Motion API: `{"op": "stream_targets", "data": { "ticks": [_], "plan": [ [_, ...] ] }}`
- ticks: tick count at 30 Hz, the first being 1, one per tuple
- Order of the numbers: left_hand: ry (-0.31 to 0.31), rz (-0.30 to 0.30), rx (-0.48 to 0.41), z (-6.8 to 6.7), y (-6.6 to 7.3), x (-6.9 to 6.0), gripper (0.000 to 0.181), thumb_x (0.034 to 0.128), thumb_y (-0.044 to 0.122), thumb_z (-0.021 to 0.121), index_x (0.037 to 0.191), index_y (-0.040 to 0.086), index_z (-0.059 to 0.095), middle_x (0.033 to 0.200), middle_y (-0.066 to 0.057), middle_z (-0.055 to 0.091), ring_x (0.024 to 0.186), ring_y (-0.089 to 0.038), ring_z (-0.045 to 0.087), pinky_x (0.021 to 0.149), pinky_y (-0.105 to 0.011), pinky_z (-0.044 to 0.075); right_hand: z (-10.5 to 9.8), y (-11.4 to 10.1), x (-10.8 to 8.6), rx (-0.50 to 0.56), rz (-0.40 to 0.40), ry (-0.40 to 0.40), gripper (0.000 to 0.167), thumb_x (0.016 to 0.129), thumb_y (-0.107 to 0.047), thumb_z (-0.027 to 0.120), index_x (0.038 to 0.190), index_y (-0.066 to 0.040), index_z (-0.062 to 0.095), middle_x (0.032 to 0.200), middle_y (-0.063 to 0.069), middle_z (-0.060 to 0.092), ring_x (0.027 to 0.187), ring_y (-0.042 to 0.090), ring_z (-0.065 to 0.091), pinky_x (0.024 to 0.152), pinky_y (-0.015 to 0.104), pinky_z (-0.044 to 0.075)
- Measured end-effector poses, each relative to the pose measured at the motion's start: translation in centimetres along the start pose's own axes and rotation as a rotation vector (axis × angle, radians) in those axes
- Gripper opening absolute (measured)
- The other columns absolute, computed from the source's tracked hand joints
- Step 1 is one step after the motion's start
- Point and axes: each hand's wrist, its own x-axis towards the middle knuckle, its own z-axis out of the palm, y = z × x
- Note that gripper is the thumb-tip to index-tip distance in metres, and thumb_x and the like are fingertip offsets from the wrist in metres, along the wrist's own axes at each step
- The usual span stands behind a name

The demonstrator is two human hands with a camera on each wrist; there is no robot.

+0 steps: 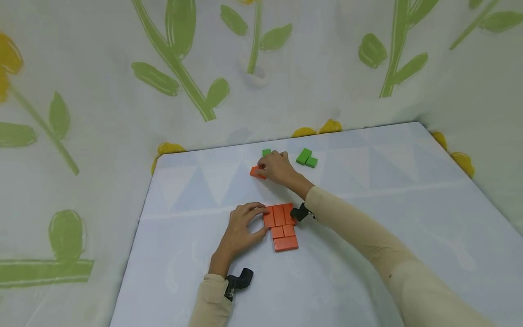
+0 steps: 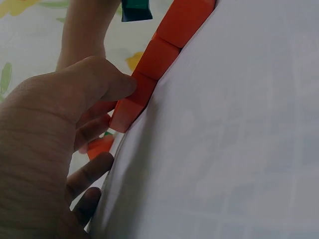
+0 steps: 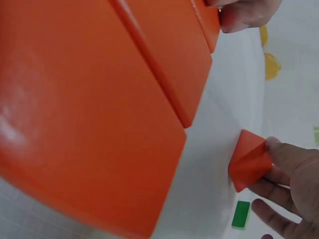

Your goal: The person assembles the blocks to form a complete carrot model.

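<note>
Several flat red blocks (image 1: 286, 244) lie edge to edge on the table, three upright ones in a row above smaller ones. At their left side the left hand (image 1: 239, 229) touches the leftmost block, thumb at its lower corner and fingertips at its upper edge. Farther back, the right hand (image 1: 279, 169) pinches a red piece (image 1: 254, 172) between thumb and fingers. In the right wrist view that red piece (image 3: 249, 160) has slanted faces; whether it is one block or two I cannot tell. The left wrist view shows the left thumb against the red row (image 2: 158, 59).
A green block (image 1: 266, 152) lies just behind the right hand. Two more green blocks (image 1: 304, 156) lie to its right, near the back. The white table (image 1: 171, 254) meets a cloth backdrop with painted plants. Each wrist wears a black camera.
</note>
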Motion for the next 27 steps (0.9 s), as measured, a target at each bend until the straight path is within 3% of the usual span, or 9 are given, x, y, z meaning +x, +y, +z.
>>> {"op": "stream_targets", "data": {
  "ticks": [3, 7, 11, 16, 20, 27],
  "plan": [
    [0.001, 0.009, -0.002, -0.1, 0.0, 0.2, 0.039, 0.0839, 0.026, 0.076, 0.123, 0.022, 0.07, 0.13, 0.004, 0.059, 0.119, -0.019, 0.05, 0.095, -0.048, 0.035, -0.2, -0.1, -0.1, -0.027, -0.05, 0.021, 0.024, 0.091, -0.036, 0.075, 0.106, -0.017, 0.074, 0.103, -0.002, 0.069, 0.102, 0.023, 0.055, 0.095, 0.052, 0.032],
    [-0.011, 0.007, -0.021, 0.1, 0.1, 0.3, 0.039, 0.0849, 0.028, 0.075, 0.123, 0.021, 0.07, 0.13, 0.004, 0.059, 0.119, -0.018, 0.049, 0.095, -0.047, 0.035, -0.2, 0.4, -0.9, -0.103, -0.116, 0.028, 0.029, 0.089, -0.032, 0.077, 0.113, -0.016, 0.07, 0.117, 0.001, 0.066, 0.114, 0.024, 0.051, 0.099, 0.053, 0.029],
    [-0.022, -0.005, -0.019, 0.4, 0.2, 0.3, 0.039, 0.0856, 0.029, 0.075, 0.123, 0.023, 0.07, 0.131, 0.006, 0.058, 0.12, -0.017, 0.048, 0.095, -0.046, 0.034, -0.3, 1.0, -1.7, -0.119, -0.116, 0.019, 0.035, 0.09, -0.034, 0.074, 0.119, -0.015, 0.069, 0.121, 0.003, 0.065, 0.115, 0.023, 0.05, 0.099, 0.053, 0.028],
    [-0.01, -0.002, -0.003, 0.5, 0.2, 0.1, 0.039, 0.0848, 0.028, 0.075, 0.123, 0.022, 0.07, 0.131, 0.005, 0.058, 0.12, -0.019, 0.049, 0.095, -0.047, 0.034, -0.6, 1.1, -2.3, -0.081, -0.104, 0.003, 0.037, 0.092, -0.034, 0.072, 0.123, -0.013, 0.069, 0.124, 0.005, 0.065, 0.112, 0.024, 0.049, 0.098, 0.053, 0.029],
    [-0.013, 0.0, -0.002, 0.3, 0.3, 0.1, 0.039, 0.0849, 0.027, 0.075, 0.123, 0.022, 0.069, 0.132, 0.005, 0.058, 0.12, -0.02, 0.049, 0.095, -0.047, 0.034, -1.2, 0.8, -3.3, -0.014, -0.113, 0.037, 0.035, 0.091, -0.032, 0.074, 0.121, -0.014, 0.071, 0.122, 0.004, 0.066, 0.111, 0.024, 0.05, 0.096, 0.052, 0.03],
    [-0.027, -0.018, 0.002, -0.2, 0.2, 0.0, 0.038, 0.086, 0.027, 0.074, 0.124, 0.021, 0.069, 0.132, 0.004, 0.057, 0.121, -0.02, 0.048, 0.096, -0.047, 0.034, -2.5, 0.5, -6.6, 0.086, -0.224, 0.113, 0.027, 0.089, -0.026, 0.076, 0.113, -0.014, 0.073, 0.113, 0.001, 0.068, 0.109, 0.022, 0.051, 0.093, 0.05, 0.03]
  ]
}}
